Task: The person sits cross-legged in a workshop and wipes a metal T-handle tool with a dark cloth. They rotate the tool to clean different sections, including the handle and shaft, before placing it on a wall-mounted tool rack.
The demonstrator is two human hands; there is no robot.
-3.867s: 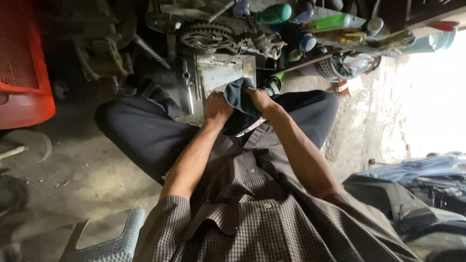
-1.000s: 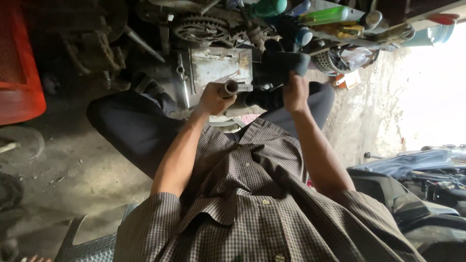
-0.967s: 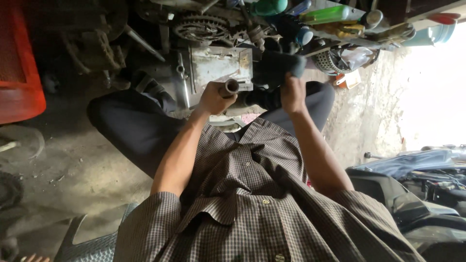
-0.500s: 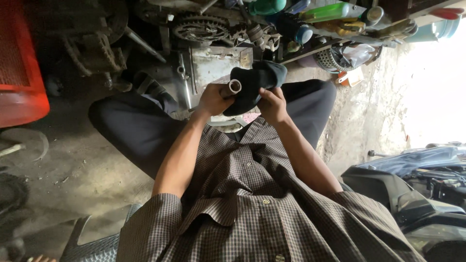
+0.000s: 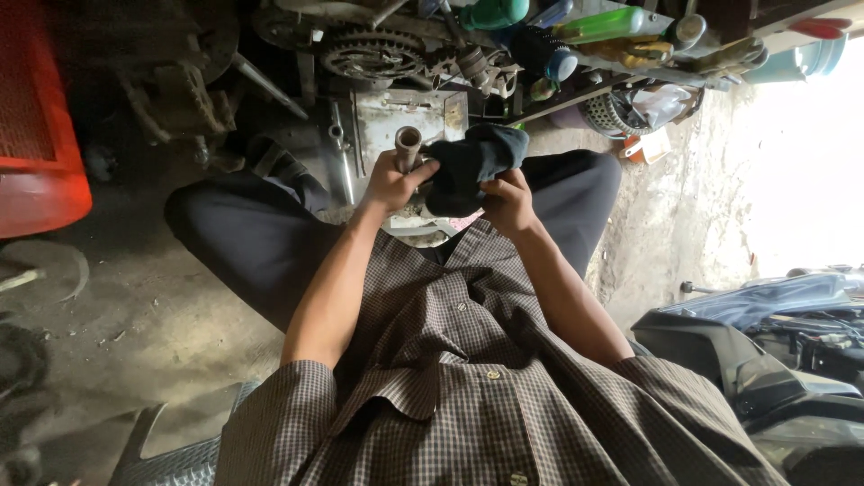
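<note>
My left hand point(image 5: 389, 184) grips a short metal tube point(image 5: 407, 146), its open end pointing up toward the camera. My right hand point(image 5: 507, 200) holds a dark blue rag point(image 5: 468, 165) bunched against the side of the tube. Both hands are in front of my chest, above my lap in dark trousers. Below them sits a pale round dish point(image 5: 416, 220), mostly hidden by my hands. I wear a checked short-sleeved shirt.
A grey metal engine block point(image 5: 396, 112) with a toothed sprocket point(image 5: 371, 56) stands beyond my knees. Bottles and tools crowd a shelf point(image 5: 594, 31) at top right. A red crate point(image 5: 36, 135) is at left, a dark scooter body point(image 5: 765, 333) at right, a plastic stool edge point(image 5: 166, 454) below.
My right hand has come down from the raised position and brought the rag against the tube. The left hand now holds the tube more upright.
</note>
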